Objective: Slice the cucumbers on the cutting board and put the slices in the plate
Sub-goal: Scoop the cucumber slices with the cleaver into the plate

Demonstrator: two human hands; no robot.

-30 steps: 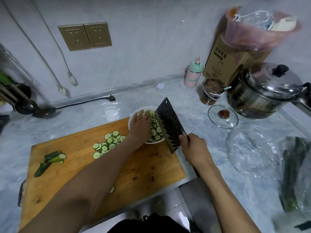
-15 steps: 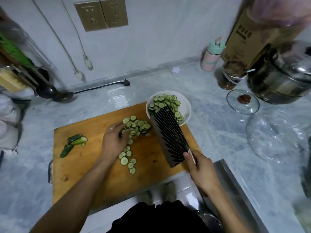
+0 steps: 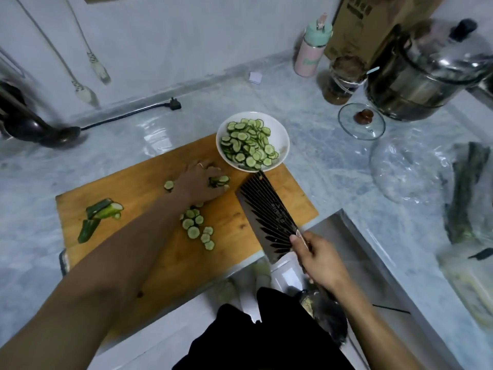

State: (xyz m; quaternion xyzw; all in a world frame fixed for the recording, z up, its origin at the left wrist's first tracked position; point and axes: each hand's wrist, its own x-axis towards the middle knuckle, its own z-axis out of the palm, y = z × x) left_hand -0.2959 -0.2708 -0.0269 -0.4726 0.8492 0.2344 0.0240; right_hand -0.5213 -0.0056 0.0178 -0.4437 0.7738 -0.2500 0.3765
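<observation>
You are at the transfer step: your left hand (image 3: 200,180) lies over a small heap of slices (image 3: 219,180) on the cutting board (image 3: 149,182), fingers curved about them, while your right hand (image 3: 317,256) grips the handle of the cleaver (image 3: 266,214), its blade slanted just beside the heap. The plate (image 3: 282,134) at the board's far corner already holds many slices. Next, probably push this heap onto the blade; loose slices (image 3: 197,227) and end pieces (image 3: 100,213) wait on the board.
</observation>
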